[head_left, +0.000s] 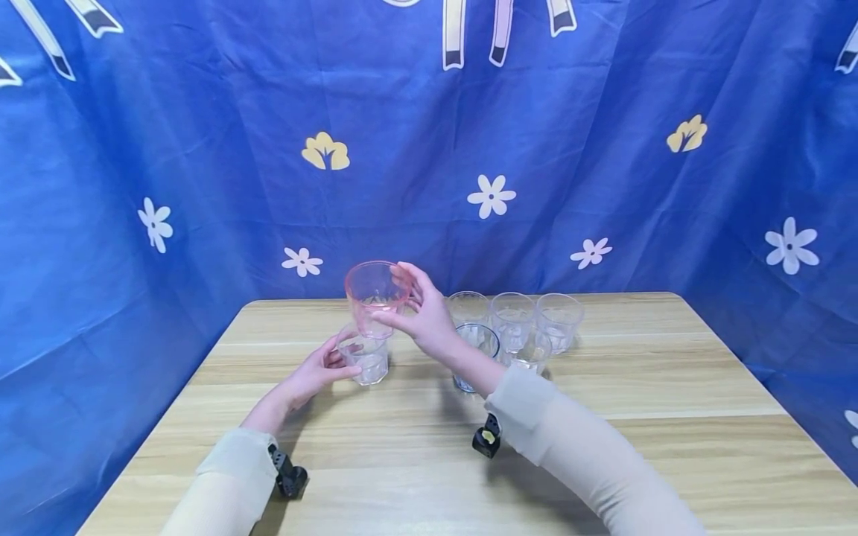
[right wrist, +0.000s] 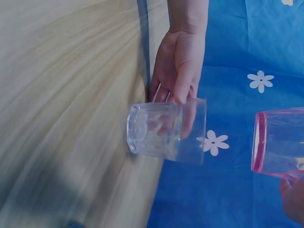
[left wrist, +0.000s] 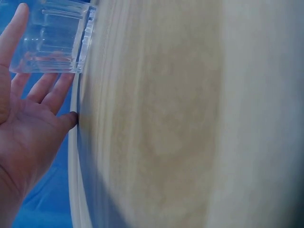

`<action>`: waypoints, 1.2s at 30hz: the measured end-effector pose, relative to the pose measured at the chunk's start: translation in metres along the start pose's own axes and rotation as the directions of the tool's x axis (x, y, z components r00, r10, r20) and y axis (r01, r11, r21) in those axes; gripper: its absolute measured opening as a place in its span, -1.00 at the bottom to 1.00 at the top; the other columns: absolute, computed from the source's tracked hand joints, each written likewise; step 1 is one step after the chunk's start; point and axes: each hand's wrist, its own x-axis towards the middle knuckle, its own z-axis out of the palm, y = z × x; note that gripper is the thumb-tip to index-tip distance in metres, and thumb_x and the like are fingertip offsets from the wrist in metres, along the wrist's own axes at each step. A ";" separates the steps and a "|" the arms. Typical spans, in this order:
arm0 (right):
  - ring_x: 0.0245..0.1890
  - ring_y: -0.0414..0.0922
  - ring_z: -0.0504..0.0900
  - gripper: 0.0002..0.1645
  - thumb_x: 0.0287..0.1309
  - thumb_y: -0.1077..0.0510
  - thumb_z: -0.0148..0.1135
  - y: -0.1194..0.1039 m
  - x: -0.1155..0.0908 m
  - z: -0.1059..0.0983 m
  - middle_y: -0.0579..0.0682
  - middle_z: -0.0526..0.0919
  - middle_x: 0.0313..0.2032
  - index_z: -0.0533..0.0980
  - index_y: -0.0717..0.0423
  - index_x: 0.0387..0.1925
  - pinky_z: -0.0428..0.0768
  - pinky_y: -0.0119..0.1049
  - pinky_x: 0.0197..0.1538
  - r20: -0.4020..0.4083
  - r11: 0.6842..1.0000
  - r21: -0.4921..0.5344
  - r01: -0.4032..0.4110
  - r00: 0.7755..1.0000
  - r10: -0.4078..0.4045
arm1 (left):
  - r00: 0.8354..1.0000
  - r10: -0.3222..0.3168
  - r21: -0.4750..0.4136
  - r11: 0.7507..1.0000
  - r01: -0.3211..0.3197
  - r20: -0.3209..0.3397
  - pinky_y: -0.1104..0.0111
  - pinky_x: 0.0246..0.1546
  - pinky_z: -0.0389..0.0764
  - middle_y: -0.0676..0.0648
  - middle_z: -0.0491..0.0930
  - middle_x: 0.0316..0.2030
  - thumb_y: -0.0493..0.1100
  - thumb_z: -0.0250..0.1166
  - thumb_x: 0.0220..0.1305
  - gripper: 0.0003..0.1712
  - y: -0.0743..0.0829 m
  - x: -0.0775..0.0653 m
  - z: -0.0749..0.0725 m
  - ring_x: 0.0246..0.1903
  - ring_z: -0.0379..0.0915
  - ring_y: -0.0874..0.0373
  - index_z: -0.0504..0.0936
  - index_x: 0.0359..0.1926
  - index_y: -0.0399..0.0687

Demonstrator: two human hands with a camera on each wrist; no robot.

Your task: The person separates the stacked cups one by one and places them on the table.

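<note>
My right hand holds a pink-tinted clear cup in the air, thumb in front and fingers at its far side. Below it a colourless cup stands upright on the table. In the right wrist view, a gap separates the pink cup's base from the colourless cup's rim. My left hand is around the colourless cup's left side, thumb in front and fingers behind. From the left wrist view, that hand's fingers show low behind the ribbed cup.
Right of my hands, a dark-rimmed cup and several colourless cups stand close together, partly overlapped by my right forearm. The wooden table ends at a back edge before a blue patterned curtain.
</note>
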 end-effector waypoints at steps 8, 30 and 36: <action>0.29 -0.03 0.38 -0.09 -0.03 0.45 0.40 -0.015 -0.010 -0.035 0.16 0.39 0.30 0.19 0.28 0.35 0.35 0.09 0.28 -0.017 1.000 0.026 0.010 1.000 -0.010 | 1.000 0.007 -0.009 1.000 -0.007 0.002 0.50 0.07 0.44 -0.50 0.17 0.32 -0.40 0.26 0.25 -0.10 0.002 -0.003 0.000 0.28 0.13 -0.36 -0.06 0.46 -0.36; 0.19 -0.16 0.44 -0.10 -0.07 0.59 0.27 -0.029 -0.075 -0.161 0.14 0.42 0.26 0.16 0.36 0.35 0.49 -0.38 0.12 -0.202 0.999 -0.042 -0.027 0.979 0.018 | 1.000 -0.028 0.002 1.000 0.028 -0.006 0.54 0.06 0.42 -0.47 0.19 0.33 -0.37 0.28 0.26 -0.13 0.003 -0.003 0.001 0.28 0.17 -0.32 -0.02 0.46 -0.33; 0.14 -0.23 0.49 -0.12 -0.11 0.67 0.22 -0.026 -0.096 -0.186 -0.15 0.55 0.13 0.22 0.35 0.30 0.53 -0.48 0.03 -0.245 1.000 0.018 0.006 0.969 -0.002 | 1.000 -0.023 0.012 1.000 0.023 -0.007 0.54 0.07 0.41 -0.48 0.18 0.33 -0.36 0.29 0.26 -0.11 0.002 -0.002 0.001 0.28 0.19 -0.27 -0.03 0.46 -0.35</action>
